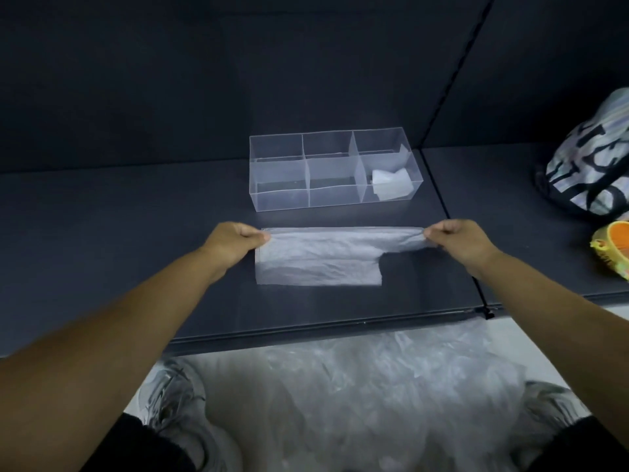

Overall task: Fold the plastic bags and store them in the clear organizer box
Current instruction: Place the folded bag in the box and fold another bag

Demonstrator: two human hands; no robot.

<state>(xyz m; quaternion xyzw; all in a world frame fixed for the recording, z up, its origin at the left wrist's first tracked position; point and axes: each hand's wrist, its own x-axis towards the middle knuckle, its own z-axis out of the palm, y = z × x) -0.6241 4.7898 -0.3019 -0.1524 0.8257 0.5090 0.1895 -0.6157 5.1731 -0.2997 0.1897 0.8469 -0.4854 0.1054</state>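
Observation:
A translucent white plastic bag (320, 260) lies flat on the dark shelf (119, 240), folded lengthwise. My left hand (235, 241) pinches its far left corner. My right hand (459, 240) pinches the handle end at the far right. Behind the bag stands the clear organizer box (282, 199) with several compartments. A folded white bag (391, 185) sits in its near right compartment; another folded piece shows in the far right one.
A pile of loose clear plastic bags (357, 393) lies on the floor between my shoes, below the shelf edge. On the right stand a patterned bag (592, 172) and an orange-and-yellow object (612, 250). A dark back wall rises behind the box.

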